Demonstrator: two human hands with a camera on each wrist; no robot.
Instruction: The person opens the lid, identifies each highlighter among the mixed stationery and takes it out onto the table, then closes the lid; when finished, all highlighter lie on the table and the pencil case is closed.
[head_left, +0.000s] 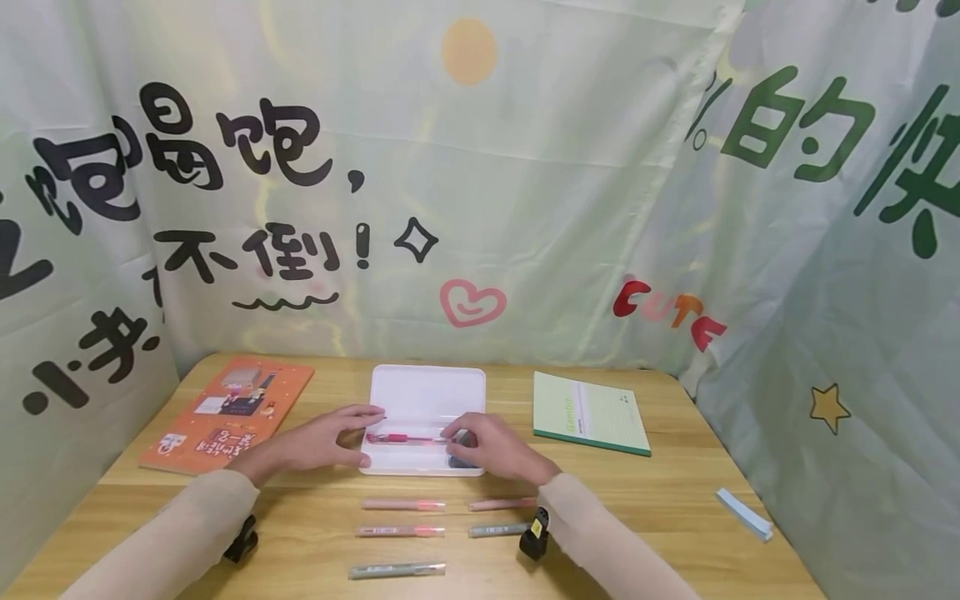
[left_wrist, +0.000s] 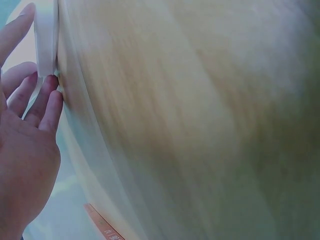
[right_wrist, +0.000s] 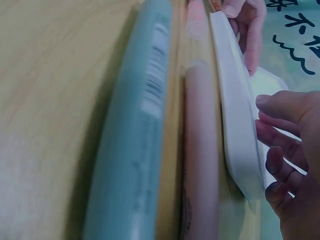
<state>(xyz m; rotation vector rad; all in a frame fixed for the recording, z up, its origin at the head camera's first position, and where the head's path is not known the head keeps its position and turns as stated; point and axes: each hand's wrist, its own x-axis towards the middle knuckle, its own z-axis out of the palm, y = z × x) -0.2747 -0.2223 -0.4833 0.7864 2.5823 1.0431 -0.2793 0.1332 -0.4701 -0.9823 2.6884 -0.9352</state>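
A white pencil case (head_left: 427, 379) lies unfolded on the table, its lid tipped back. Across its tray is a red pen (head_left: 397, 438), the right end under my right hand (head_left: 491, 446). The thumb and forefinger of that hand pinch this end; the right wrist view hides the contact. A dark patch inside the tray shows below those fingers, too covered to name. At the case's left side, my left hand (head_left: 330, 437) has fingers and thumb spread, touching the edge. The left wrist view shows the left fingers (left_wrist: 50, 110) fairly straight beside the white edge.
In front of the case lie several capped pens: pink ones (head_left: 403, 505) and grey-green ones (head_left: 397, 571). An orange book (head_left: 232, 408) is at the left, a pale green notebook (head_left: 592, 412) at the right. Near the right edge rests a light blue strip (head_left: 744, 514). Printed curtains enclose the table.
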